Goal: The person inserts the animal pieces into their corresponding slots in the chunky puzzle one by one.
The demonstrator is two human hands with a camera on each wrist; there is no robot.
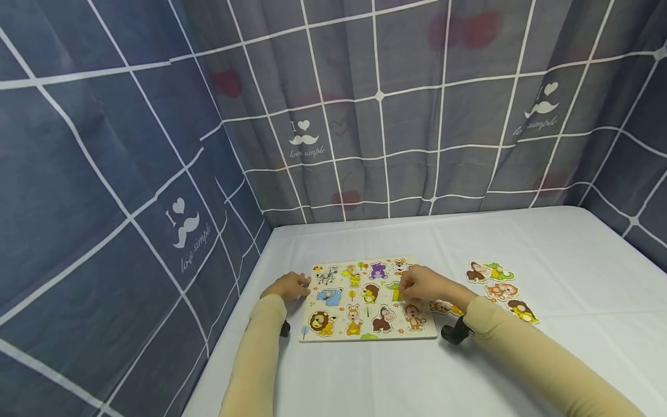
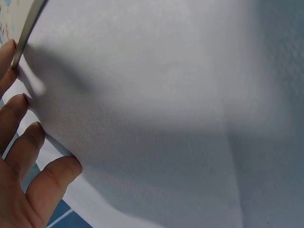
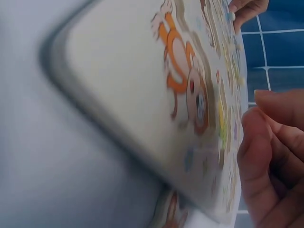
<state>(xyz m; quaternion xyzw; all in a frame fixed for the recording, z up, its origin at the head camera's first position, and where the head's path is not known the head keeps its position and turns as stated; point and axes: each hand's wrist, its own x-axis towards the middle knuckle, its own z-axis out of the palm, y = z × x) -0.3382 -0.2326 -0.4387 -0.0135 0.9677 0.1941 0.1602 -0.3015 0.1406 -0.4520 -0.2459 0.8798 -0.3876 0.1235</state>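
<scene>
A pale animal puzzle board [image 1: 423, 334] lies on the white cloth, showing zebra, elephant, lion, gorilla and other pictures. Beside its left edge rests my left hand [image 1: 289, 286], its fingers spread loosely; in the left wrist view fingertips [image 2: 10, 56] meet the board's edge. My right hand [image 1: 424, 284] is over the board's right side, above the crocodile picture [image 1: 395, 292]. Its thumb and curled fingers come close together in the right wrist view, with nothing showing between them. A monkey picture [image 3: 178, 57] appears on the near corner there.
To the right lie loose animal pieces: a gorilla [image 1: 476, 273], a crocodile [image 1: 499, 272], a monkey [image 1: 502, 291] and a hedgehog [image 1: 523, 311]. Another orange piece [image 1: 442, 307] sits against the board's right edge, partly behind my right arm. Checked curtains [image 1: 354, 133] border the table.
</scene>
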